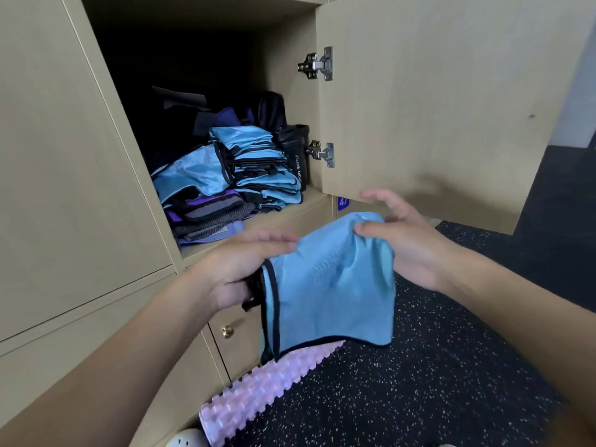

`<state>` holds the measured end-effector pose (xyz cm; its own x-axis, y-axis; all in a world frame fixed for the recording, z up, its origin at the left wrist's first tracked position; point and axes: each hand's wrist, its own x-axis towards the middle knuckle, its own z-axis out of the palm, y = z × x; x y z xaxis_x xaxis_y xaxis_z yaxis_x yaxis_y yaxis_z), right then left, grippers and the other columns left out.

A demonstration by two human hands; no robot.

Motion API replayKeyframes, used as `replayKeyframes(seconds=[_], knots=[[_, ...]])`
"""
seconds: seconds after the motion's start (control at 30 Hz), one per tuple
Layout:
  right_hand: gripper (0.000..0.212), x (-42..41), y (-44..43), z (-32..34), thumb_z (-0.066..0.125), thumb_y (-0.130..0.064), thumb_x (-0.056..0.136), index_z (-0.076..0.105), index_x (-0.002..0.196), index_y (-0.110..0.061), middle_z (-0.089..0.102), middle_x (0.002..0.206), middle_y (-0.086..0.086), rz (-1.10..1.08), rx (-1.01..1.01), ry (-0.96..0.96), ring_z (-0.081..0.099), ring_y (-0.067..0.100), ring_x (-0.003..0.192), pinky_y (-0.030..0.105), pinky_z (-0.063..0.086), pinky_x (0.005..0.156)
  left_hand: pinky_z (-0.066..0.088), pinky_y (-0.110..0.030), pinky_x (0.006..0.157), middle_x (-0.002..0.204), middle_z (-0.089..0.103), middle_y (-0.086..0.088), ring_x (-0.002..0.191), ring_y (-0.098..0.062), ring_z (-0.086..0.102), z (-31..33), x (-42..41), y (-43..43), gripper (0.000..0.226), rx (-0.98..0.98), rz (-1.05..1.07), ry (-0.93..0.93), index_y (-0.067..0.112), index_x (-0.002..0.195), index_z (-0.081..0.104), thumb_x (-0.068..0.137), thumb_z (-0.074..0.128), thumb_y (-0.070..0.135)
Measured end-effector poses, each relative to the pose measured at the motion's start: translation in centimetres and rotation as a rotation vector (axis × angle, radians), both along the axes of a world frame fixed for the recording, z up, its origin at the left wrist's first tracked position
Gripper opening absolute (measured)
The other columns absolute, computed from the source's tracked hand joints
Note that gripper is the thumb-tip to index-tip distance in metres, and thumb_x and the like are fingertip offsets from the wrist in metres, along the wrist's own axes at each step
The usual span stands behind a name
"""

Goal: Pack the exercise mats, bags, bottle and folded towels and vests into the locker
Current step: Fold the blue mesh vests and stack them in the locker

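Currently, the left grip (235,272) holds the black-trimmed left edge of a blue vest (332,285), fingers curled round its bunched black straps. The right grip (406,240) pinches the vest's upper right corner. The vest hangs between them, just in front of the open locker (290,211) and above a pink ridged mat (258,395) lying on the speckled floor (419,398). Inside the compartment, a stack of folded vests (258,162) sits beside folded towels (209,217) at front left. A black bottle (295,156) stands upright against the right wall, with a dark bag (271,111) behind it. The door (435,108) stands open at right.
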<state>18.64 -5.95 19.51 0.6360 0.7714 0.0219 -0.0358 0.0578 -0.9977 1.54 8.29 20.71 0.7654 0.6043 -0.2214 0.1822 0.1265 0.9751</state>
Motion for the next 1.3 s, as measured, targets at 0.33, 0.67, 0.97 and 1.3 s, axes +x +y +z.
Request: replayKeyframes(seconds=[0.33, 0.67, 0.97, 1.3], knots=[[0.048, 0.5, -0.1, -0.2, 0.079, -0.007, 0.077, 0.064, 0.122, -0.012, 0.068, 0.117, 0.011, 0.099, -0.138, -0.139, 0.066, 0.022, 0.109, 0.041, 0.049, 0.102, 0.050, -0.023, 0.066, 0.083, 0.071, 0.002, 0.073, -0.014, 0.064, 0.1, -1.0, 0.0, 0.054, 0.292, -0.241, 0.237, 0.025, 0.110, 0.069, 0.062, 0.092, 0.030], [0.015, 0.8, -0.4, -1.6, 0.069, -0.028, 0.088, 0.064, 0.081, -0.016, 0.057, 0.093, 0.007, 0.161, -0.414, -0.943, 0.055, 0.021, 0.092, 0.028, 0.041, 0.075, 0.029, -0.019, 0.046, 0.066, 0.049, 0.005, 0.052, -0.007, 0.041, -0.8, -1.4, 1.3, 0.007, 0.947, -0.151, 0.462, 0.009, 0.080, 0.064, 0.080, 0.066, 0.016], [0.028, 1.1, 1.0, -2.0, 0.071, -0.025, 0.084, 0.054, 0.073, -0.005, 0.045, 0.060, -0.003, -0.154, -0.282, -0.831, 0.037, 0.009, 0.051, 0.019, 0.030, 0.046, 0.031, -0.023, 0.047, 0.067, 0.057, -0.002, 0.057, -0.017, 0.049, -2.3, -0.3, 1.1, 0.013, 0.469, -0.092, 0.259, 0.014, 0.077, 0.062, 0.088, 0.068, 0.019], [0.024, -3.0, 2.5, -1.6, 0.073, -0.028, 0.084, 0.057, 0.093, -0.012, 0.059, 0.080, 0.003, -0.040, -0.223, -0.753, 0.055, 0.015, 0.070, 0.033, 0.046, 0.062, 0.039, -0.017, 0.042, 0.071, 0.060, -0.009, 0.051, -0.015, 0.054, -2.3, 2.5, -0.9, 0.019, 0.090, 0.136, 0.016, 0.007, 0.097, 0.064, 0.098, 0.052, 0.022]])
